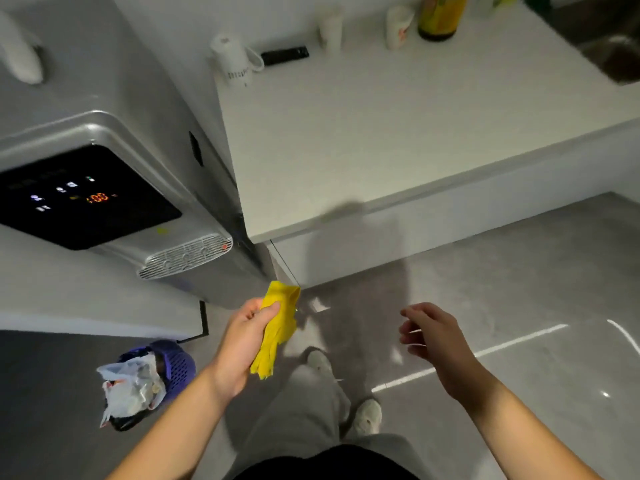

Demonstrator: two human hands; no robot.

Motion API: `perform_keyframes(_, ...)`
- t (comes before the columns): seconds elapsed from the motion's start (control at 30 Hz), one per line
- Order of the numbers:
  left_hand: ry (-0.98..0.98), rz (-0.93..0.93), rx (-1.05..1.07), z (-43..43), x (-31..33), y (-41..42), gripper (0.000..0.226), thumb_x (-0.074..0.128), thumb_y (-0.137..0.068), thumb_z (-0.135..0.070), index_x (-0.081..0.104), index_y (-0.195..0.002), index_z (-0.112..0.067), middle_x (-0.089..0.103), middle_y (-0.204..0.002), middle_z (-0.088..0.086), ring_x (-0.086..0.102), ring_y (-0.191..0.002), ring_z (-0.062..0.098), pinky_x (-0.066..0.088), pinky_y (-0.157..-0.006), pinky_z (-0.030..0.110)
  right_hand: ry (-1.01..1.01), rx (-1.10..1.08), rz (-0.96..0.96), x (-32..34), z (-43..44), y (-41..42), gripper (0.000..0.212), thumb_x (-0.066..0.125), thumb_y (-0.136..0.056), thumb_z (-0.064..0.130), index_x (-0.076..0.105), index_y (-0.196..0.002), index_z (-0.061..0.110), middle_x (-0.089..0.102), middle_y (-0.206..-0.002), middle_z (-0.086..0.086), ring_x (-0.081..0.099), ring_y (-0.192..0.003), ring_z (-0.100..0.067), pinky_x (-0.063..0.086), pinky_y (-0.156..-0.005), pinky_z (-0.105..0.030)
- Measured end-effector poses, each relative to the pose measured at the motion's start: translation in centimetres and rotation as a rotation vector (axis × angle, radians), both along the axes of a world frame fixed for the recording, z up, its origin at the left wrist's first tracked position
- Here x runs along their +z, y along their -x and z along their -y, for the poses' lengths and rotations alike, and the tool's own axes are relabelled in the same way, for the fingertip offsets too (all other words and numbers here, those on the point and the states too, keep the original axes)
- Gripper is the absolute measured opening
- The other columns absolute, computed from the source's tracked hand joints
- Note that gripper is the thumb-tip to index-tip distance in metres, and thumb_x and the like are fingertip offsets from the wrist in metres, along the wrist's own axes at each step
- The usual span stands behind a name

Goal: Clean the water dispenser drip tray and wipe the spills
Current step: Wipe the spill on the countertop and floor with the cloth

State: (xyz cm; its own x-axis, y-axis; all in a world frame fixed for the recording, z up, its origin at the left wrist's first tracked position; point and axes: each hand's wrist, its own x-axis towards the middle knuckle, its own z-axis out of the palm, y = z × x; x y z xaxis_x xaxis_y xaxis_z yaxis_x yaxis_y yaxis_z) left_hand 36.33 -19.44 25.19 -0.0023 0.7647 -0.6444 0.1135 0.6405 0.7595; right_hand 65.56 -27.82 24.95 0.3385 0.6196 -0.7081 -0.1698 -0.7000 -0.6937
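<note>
Standing at dispenser [104,188] | left hand [242,344] grips yellow cloth [278,327] | right hand [433,332] loose, empty | drip tray [185,256] at front edge, untouched | next: wipe tray grille

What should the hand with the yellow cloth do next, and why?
Probably lift the left hand and its crumpled yellow cloth up-left to the grey slotted drip tray: the cloth is gripped ready, but hangs below the tray, touching nothing.

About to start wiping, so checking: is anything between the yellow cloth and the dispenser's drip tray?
Nothing visible. The left hand holds the yellow cloth just below the drip tray, with open air between them.
</note>
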Motion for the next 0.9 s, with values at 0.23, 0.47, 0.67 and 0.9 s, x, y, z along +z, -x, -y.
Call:
perform_keyframes(0.23,-0.098,0.082,0.116,-10.9,0.1,-6.1,0.014,0.063,-0.100,-0.015,0.069,-0.104,-0.003,0.071,-0.085,0.016,0.066,-0.063,0.017,0.050,-0.051,0.027,-0.108,-0.004,0.005,1.8,-13.2,-6.1,0.016,0.058,-0.099,0.013,0.067,-0.099,0.000,0.064,-0.072,-0.011,0.062,-0.061,-0.021,0.046,-0.056,-0.032)
perform_keyframes(0.47,-0.074,0.209,0.198,-24.1,0.1,-10.7,0.007,0.062,-0.101,-0.011,0.068,-0.100,-0.008,0.066,-0.089,0.016,0.062,-0.072,0.022,0.054,-0.053,0.024,-0.095,0.038,0.038,2.3,-25.8,-11.0,0.020,0.061,-0.101,0.023,0.068,-0.084,0.017,0.066,-0.068,-0.005,0.062,-0.059,-0.015,0.051,-0.057,-0.026)
perform_keyframes(0.67,-0.260,-0.082,0.048,-33.5,-2.0,-12.4,0.022,0.063,-0.101,-0.016,0.055,-0.083,-0.006,0.049,-0.074,0.014,0.046,-0.070,0.024,0.038,-0.066,0.039,-0.170,0.379,0.458,0.7,-36.2,-14.0,0.009,0.071,-0.094,0.025,0.067,-0.091,0.017,0.071,-0.081,0.001,0.066,-0.081,-0.024,0.053,-0.075,-0.041)
perform_keyframes(0.9,-0.523,-0.587,-0.284,-38.1,-2.9,-15.4,0.031,0.060,-0.092,-0.030,0.066,-0.123,-0.033,0.074,-0.107,0.000,0.068,-0.096,0.019,0.052,-0.081,0.034,-0.174,0.994,1.084,-3.1,-43.7,-17.3,0.074,0.067,-0.091,0.056,0.046,-0.151,0.019,0.044,-0.158,-0.010,0.041,-0.142,-0.034,0.041,-0.113,-0.048)
